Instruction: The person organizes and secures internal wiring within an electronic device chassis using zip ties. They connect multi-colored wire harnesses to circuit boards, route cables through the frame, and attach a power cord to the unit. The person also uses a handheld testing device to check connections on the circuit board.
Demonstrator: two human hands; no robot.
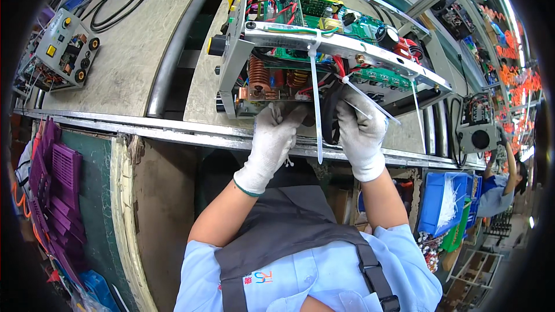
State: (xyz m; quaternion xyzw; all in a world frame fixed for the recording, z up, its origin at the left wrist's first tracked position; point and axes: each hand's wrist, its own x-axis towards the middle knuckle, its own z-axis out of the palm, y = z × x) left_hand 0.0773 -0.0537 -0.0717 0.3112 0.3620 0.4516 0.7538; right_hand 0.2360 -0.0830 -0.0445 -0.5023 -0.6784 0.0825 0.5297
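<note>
In front of me stands an open machine chassis [381, 52] with a metal frame, green circuit boards [312, 8] and a copper coil [258, 75]. My left hand [274, 141], in a white glove, is closed at its lower near edge below the coil; what its fingertips hold is hidden. My gloved right hand [363, 130] is closed round a bent black cable [330, 112] at the front of the chassis. A white cable tie [316, 104] hangs from the frame rail between my hands. Another cable tie [376, 104] sticks out slantwise across my right hand.
The chassis rests on a worktop with metal rollers [179, 46]. A second machine [60, 52] and a coiled black cable [124, 3] lie left; another machine [478, 127] stands right. Below are a blue bin [442, 202] with white ties and purple plastic parts [55, 185]. A co-worker [503, 190] is far right.
</note>
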